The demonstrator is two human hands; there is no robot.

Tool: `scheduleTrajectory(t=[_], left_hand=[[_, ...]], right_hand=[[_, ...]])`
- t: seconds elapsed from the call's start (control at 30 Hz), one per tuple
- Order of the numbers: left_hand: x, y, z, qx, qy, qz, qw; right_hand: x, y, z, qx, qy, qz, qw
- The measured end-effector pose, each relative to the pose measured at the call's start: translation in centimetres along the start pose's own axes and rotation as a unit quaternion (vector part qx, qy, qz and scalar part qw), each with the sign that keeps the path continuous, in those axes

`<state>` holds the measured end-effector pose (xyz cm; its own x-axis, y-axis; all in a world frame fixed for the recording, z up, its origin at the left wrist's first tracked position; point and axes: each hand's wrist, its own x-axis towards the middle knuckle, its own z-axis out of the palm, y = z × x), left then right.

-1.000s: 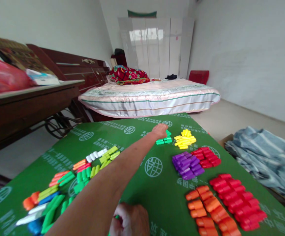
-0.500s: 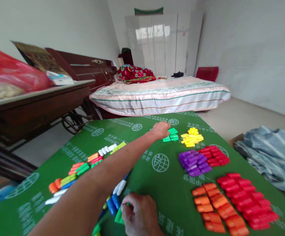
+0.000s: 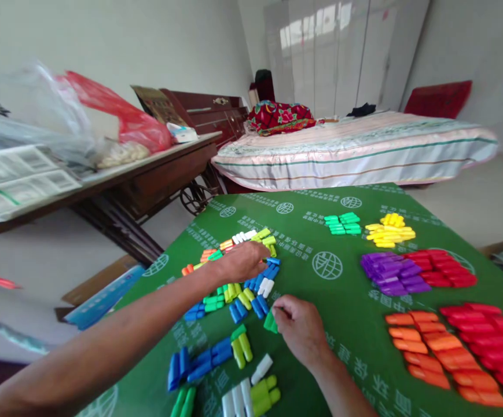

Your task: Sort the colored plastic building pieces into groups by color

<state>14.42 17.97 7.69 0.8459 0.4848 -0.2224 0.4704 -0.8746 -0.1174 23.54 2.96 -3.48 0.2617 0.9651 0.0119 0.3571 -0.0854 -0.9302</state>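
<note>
Pinching a small green plastic piece (image 3: 271,322) between thumb and fingertips, the right hand (image 3: 301,327) rests near the middle of the green mat (image 3: 347,313), toward its near edge. The left hand (image 3: 240,262) lies palm down on a mixed heap of coloured pieces (image 3: 234,301) left of the mat's centre. Its fingers curl over them, but whether they grip any cannot be told. On the mat's right side sit a purple cluster (image 3: 390,272) and an orange cluster (image 3: 433,353), with a yellow cluster (image 3: 390,230) toward its far edge. The green plastic piece looks hard, smooth and moulded, probably very light and slightly slippery. It is best held across its short sides.
</note>
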Motion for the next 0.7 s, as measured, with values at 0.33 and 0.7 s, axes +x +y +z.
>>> scheduleTrajectory(t=[0.33,0.7], left_hand=[[-7.8,2.7,3.4,-0.094,-0.048,-0.036,0.994],[-7.6,-0.6,4.9,-0.044,-0.009,-0.207,0.977]], right_hand=[[0.1,0.7,0.1,0.191,-0.002,0.050,0.980],[0.1,1.2,0.3,0.162,-0.021,0.043,0.986]])
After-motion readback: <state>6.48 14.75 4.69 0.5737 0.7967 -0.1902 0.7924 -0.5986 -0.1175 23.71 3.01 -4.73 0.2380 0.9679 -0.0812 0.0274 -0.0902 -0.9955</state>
